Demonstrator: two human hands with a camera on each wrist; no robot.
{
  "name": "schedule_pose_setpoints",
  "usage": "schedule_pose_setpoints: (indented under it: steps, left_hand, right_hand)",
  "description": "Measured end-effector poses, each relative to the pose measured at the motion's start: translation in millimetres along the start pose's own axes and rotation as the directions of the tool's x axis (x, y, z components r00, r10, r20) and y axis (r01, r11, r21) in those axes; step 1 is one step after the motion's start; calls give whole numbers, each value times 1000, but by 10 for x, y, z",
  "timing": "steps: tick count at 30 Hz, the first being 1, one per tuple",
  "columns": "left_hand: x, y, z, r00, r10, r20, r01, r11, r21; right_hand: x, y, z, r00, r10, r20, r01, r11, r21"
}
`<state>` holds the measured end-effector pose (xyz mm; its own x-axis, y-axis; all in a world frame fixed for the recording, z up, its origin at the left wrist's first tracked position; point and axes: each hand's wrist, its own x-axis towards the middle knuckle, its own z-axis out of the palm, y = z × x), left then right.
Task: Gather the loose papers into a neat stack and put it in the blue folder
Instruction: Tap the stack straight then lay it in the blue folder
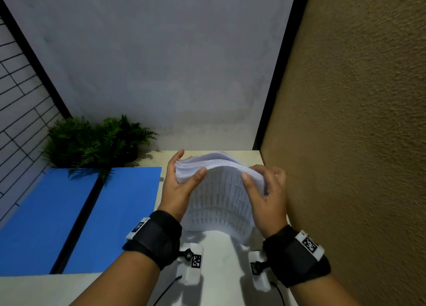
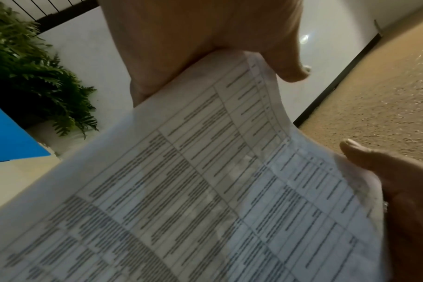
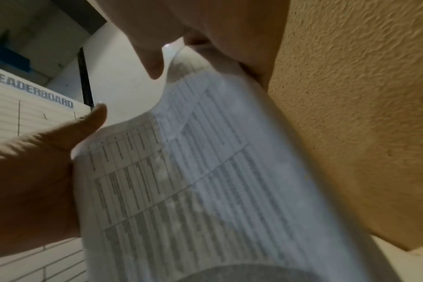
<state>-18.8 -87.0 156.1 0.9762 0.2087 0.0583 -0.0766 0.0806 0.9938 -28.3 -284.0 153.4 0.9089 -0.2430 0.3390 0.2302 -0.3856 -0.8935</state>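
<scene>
Gripping the paper stack [image 1: 216, 181] by both side edges, left hand [image 1: 182, 185] and right hand [image 1: 265, 190] clamped, above the worktop [image 1: 159, 211]. Bowed limply, likely floppy and slippery. Best pinched at opposite edges before sliding onto the open blue folder [image 1: 80, 213] alongside.

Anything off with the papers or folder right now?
The paper stack is bowed upward between the left hand and right hand, its far edge fanned unevenly. The blue folder lies open and flat; nothing torn.

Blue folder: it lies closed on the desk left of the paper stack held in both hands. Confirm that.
Not closed: the head view shows the blue folder lying open. It is on the desk, left of the paper stack held by the left hand and right hand.
</scene>
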Motion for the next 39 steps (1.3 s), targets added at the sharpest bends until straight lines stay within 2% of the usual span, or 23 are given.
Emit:
schedule_pose_setpoints:
  steps: [4,7,10,12,15,18,23,28,34,39]
  left_hand:
    - [37,-105,-51,996,-54,64,53,998,22]
    - [56,-157,-73,992,-92,88,86,994,68]
    - [89,-184,-80,989,-121,81,114,990,89]
    - [120,-210,-73,982,-157,104,149,986,73]
    - [146,-219,-22,974,-202,104,198,979,42]
    - [156,-179,7,979,-192,66,191,981,29]
    - [143,-55,-126,988,-140,64,140,990,1]
    - [66,-212,-252,995,-96,42,95,995,31]
    - [-64,-302,-233,985,-121,126,124,992,-15]
    - [-96,-311,-218,982,-120,145,128,991,-48]
  right_hand:
    - [127,27,-57,999,40,-37,-39,999,14]
    - [135,25,-75,995,-31,99,26,999,46]
    - [144,118,-91,985,158,65,-169,959,228]
    - [159,173,-72,957,264,124,-290,900,325]
    - [141,277,-8,903,331,273,-409,856,316]
    - [183,338,-8,878,408,249,-474,812,340]
    - [222,215,-76,895,356,271,-438,819,370]
    - [45,153,-122,909,290,300,-389,847,363]
    - [-81,145,-76,901,250,355,-388,832,398]
    - [-111,149,-19,918,290,271,-384,823,418]
